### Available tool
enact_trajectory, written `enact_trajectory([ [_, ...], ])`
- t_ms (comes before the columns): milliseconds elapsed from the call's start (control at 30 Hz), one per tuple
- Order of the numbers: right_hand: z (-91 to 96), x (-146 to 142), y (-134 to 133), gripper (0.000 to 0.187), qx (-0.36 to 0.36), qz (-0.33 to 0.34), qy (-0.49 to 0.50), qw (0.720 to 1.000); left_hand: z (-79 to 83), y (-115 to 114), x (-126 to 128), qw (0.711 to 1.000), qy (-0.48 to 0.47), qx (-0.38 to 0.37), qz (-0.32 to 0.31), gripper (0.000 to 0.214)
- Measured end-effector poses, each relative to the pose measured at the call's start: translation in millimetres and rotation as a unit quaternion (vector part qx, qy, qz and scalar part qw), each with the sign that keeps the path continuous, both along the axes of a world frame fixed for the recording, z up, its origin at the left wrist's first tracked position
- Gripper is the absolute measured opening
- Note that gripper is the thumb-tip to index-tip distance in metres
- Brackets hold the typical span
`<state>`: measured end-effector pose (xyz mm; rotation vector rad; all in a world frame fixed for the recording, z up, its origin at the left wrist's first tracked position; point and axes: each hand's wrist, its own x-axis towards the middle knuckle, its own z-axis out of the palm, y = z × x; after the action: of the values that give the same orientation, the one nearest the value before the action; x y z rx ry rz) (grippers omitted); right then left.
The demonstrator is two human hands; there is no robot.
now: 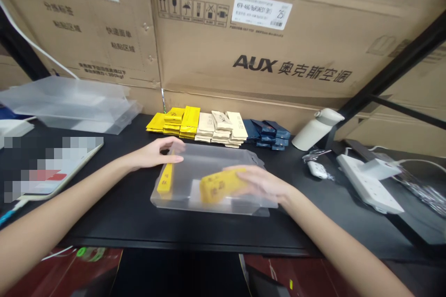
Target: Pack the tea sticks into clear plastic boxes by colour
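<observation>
A translucent plastic box lies on its side on the black table, its opening toward the right. My left hand grips the box's far left corner, thumb on the upper face and fingers along the back edge. Reaching into the box from the right, my right hand is closed on a yellow packet, slightly blurred and seen through the plastic. Another yellow packet stands against the box's left inner wall. Behind the box sit stacks of yellow packets, cream packets and dark blue packets.
Translucent plastic sheets or boxes are piled at the left, behind a tablet. On the right are a white bottle, an earphone case and a power strip. Large cardboard boxes form the back.
</observation>
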<state>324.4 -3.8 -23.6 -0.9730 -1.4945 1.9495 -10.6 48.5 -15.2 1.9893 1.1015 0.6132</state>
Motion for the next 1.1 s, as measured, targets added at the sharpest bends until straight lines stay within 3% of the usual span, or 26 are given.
enact_trajectory([
  [100,-9.2,-11,1,0.042,0.036,-0.085,0.057,0.994,-2.2,-10,14,1.000,-0.007,-0.002,-0.013,0.047],
  [167,-10.9,-16,1,0.045,0.081,-0.099,0.064,0.990,-5.1,-15,22,0.999,-0.027,-0.012,-0.024,0.047],
  [233,-6.6,-19,-3,0.047,0.118,-0.045,0.018,0.992,-7.9,-19,30,0.998,-0.051,-0.027,-0.034,0.046],
  [300,1.4,-21,-10,0.051,0.132,0.066,-0.028,0.989,-9.8,-21,34,0.996,-0.066,-0.039,-0.040,0.044],
  [367,8.3,-24,-18,0.058,0.137,0.163,-0.021,0.977,-10.5,-23,37,0.995,-0.070,-0.047,-0.044,0.042],
  [433,11.0,-29,-25,0.062,0.159,0.203,-0.008,0.966,-10.6,-25,38,0.995,-0.073,-0.053,-0.049,0.041],
  [533,7.9,-37,-34,0.062,0.234,0.178,-0.082,0.952,-10.6,-26,39,0.994,-0.076,-0.062,-0.057,0.041],
  [667,2.2,-42,-42,0.077,0.324,0.165,-0.152,0.919,-10.9,-27,41,0.993,-0.079,-0.062,-0.057,0.042],
  [900,-1.4,-43,-46,0.058,0.460,0.191,-0.204,0.842,-9.2,-30,44,0.994,-0.070,-0.064,-0.057,0.042],
  [1000,-3.6,-44,-46,0.059,0.477,0.196,-0.240,0.822,-8.3,-31,44,0.994,-0.071,-0.063,-0.054,0.042],
  [1100,-4.3,-42,-45,0.066,0.464,0.188,-0.244,0.830,-7.8,-31,44,0.994,-0.072,-0.066,-0.058,0.043],
])
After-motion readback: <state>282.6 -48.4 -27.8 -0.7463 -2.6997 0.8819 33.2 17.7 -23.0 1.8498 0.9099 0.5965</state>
